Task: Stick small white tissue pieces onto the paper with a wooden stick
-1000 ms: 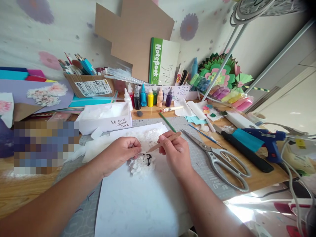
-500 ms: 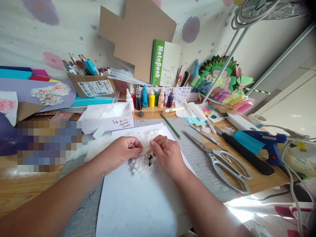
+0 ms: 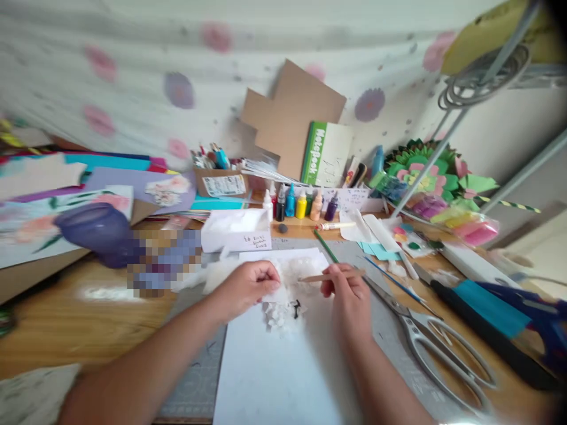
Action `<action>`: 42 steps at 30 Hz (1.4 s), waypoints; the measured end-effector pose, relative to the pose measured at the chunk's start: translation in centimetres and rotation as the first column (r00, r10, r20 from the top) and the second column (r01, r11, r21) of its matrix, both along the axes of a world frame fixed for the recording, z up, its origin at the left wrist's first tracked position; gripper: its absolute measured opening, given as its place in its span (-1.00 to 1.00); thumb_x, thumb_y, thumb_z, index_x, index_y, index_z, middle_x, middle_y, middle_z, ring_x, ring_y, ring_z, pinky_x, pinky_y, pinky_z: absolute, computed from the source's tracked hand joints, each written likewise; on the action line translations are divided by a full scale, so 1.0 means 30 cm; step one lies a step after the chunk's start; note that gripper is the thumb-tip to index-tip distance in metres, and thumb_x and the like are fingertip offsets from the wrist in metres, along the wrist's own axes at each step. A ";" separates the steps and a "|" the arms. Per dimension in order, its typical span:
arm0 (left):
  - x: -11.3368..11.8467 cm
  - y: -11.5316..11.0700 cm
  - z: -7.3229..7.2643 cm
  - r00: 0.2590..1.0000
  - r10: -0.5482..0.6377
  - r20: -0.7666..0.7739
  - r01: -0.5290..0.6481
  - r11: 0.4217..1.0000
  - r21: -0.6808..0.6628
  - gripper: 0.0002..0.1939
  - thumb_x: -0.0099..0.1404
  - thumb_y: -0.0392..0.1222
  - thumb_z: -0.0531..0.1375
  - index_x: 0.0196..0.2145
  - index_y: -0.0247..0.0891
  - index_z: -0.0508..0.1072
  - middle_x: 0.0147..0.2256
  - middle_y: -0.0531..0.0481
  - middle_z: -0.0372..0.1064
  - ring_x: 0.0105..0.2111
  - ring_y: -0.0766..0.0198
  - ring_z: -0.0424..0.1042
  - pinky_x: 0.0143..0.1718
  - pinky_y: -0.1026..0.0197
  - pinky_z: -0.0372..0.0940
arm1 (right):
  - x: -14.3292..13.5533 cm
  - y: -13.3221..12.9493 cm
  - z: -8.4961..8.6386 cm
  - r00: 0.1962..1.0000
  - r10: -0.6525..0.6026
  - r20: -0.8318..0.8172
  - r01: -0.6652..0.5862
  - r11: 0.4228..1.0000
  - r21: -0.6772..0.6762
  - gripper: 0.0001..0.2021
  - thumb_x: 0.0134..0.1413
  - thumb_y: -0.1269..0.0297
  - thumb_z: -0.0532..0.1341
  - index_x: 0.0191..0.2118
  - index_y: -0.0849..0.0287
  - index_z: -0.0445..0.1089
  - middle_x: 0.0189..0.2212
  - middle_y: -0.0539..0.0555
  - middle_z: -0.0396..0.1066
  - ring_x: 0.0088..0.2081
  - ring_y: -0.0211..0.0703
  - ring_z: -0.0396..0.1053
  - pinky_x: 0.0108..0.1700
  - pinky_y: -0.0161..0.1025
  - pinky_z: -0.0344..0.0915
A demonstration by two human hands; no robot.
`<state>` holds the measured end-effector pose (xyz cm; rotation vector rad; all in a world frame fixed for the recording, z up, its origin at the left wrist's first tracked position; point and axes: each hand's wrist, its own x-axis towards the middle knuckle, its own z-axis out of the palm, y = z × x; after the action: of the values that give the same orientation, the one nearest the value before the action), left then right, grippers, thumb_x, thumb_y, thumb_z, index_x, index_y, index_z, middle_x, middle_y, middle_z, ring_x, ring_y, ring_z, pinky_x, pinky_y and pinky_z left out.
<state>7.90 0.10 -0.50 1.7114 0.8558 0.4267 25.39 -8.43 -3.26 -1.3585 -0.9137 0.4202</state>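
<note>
My left hand (image 3: 248,289) pinches a small piece of thin white paper (image 3: 278,294) above the white sheet (image 3: 270,378). A thin wooden stick (image 3: 315,277) is in my right hand (image 3: 351,304), held between thumb and fingers, its tip pointing left. Beneath and between the hands lies a cluster of ruffled white paper bits (image 3: 278,319) stuck on the sheet, with a small black mark (image 3: 296,308) at its right side. More white ruffles spread behind it, partly blurred. The stick's tip is apart from my left hand.
Large scissors (image 3: 432,339), a blue paintbrush (image 3: 394,280) and a black-handled knife (image 3: 482,342) lie on the right. Behind are a green pencil (image 3: 325,245), a white box (image 3: 237,236) of white paper and several paint bottles (image 3: 301,205). A grey cutting mat (image 3: 190,354) lies underneath.
My right hand has moved right, away from my left, and the stick now lies nearly level. The white piece at my left fingers shows more clearly. The camera view has shifted.
</note>
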 end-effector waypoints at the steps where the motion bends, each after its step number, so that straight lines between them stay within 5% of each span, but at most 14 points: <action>1: 0.000 -0.022 0.004 1.000 0.011 0.006 -0.011 1.000 0.026 -0.85 0.10 -0.12 0.14 -0.46 -0.26 0.33 -0.58 0.15 0.16 -0.61 0.40 0.11 -0.60 0.33 0.05 | -0.004 -0.002 -0.003 1.000 0.008 -0.007 -0.007 1.000 0.016 -0.70 0.20 0.10 0.10 -0.41 0.21 0.36 -0.66 -0.04 0.29 -0.60 -0.26 0.25 -0.54 -0.34 0.22; 6: -0.008 -0.099 0.010 0.991 0.126 0.046 -0.129 0.987 0.095 -0.86 0.12 -0.14 0.13 -0.51 -0.25 0.32 -0.60 0.13 0.20 -0.60 0.37 0.17 -0.58 0.31 0.07 | -0.023 -0.002 -0.011 0.985 0.171 -0.035 -0.170 0.985 0.016 -0.59 0.16 -0.01 0.14 -0.08 0.24 0.43 -0.33 0.18 0.52 -0.41 -0.11 0.45 -0.34 -0.15 0.40; 13: -0.023 -0.062 0.061 0.955 0.283 0.085 -0.291 0.952 0.096 -0.75 0.12 -0.02 0.16 -0.51 -0.25 0.25 -0.62 0.17 0.11 -0.60 0.38 0.17 -0.60 0.33 0.03 | 0.016 -0.002 -0.004 0.994 -0.020 0.108 0.028 0.997 -0.069 -0.60 0.13 0.00 0.10 -0.52 0.22 0.40 -0.60 0.08 0.40 -0.58 -0.16 0.34 -0.51 -0.26 0.24; 24: 0.061 -0.053 0.073 0.989 0.149 -0.020 -0.147 0.987 0.057 -0.71 0.08 0.02 0.20 -0.45 -0.29 0.35 -0.58 0.15 0.15 -0.58 0.38 0.19 -0.55 0.30 0.15 | 0.013 0.019 -0.003 0.966 0.137 0.218 -0.096 0.977 -0.189 -0.70 0.14 0.20 0.06 -0.57 0.12 0.32 -0.68 -0.04 0.35 -0.57 -0.23 0.31 -0.42 -0.32 0.18; 29: 0.087 -0.082 0.076 0.992 0.116 -0.040 -0.106 0.977 0.187 -0.76 0.17 -0.03 0.15 -0.47 -0.27 0.30 -0.57 0.15 0.13 -0.56 0.38 0.13 -0.52 0.32 0.07 | 0.005 0.018 0.006 0.960 0.210 0.186 -0.170 0.963 -0.209 -0.68 0.16 0.20 0.07 -0.59 0.12 0.31 -0.62 -0.03 0.42 -0.51 -0.23 0.36 -0.36 -0.32 0.22; 33: 0.111 -0.119 0.049 0.984 0.109 -0.141 -0.055 0.938 0.341 -0.76 0.25 -0.05 0.07 -0.49 -0.25 0.28 -0.56 0.13 0.19 -0.55 0.36 0.13 -0.52 0.31 0.03 | -0.002 0.020 0.012 0.960 0.240 0.147 -0.206 0.955 -0.211 -0.70 0.14 0.24 0.11 -0.60 0.12 0.32 -0.53 -0.03 0.46 -0.45 -0.24 0.40 -0.33 -0.33 0.23; 37: 0.124 -0.124 0.005 0.933 0.205 -0.295 -0.006 0.829 0.560 -0.74 0.25 -0.04 0.07 -0.50 -0.22 0.29 -0.58 0.13 0.23 -0.55 0.33 0.16 -0.51 0.30 -0.01 | 0.004 0.026 0.011 0.969 0.217 0.114 -0.189 0.958 -0.216 -0.75 0.11 0.26 0.13 -0.57 0.12 0.36 -0.53 -0.04 0.46 -0.42 -0.22 0.40 -0.31 -0.32 0.22; 42: 0.129 -0.092 -0.024 0.897 0.284 -0.337 -0.027 0.799 0.600 -0.76 0.25 -0.03 0.07 -0.48 -0.20 0.33 -0.59 0.13 0.25 -0.56 0.31 0.19 -0.51 0.26 -0.04 | 0.022 0.022 0.018 0.992 0.103 0.075 -0.086 0.976 -0.202 -0.72 0.13 0.22 0.07 -0.56 0.11 0.31 -0.65 -0.04 0.38 -0.51 -0.18 0.34 -0.38 -0.29 0.18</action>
<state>11.78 -2.66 -1.22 2.3683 1.2797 0.4813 26.06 -7.76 -2.73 -1.5285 -1.0304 0.5418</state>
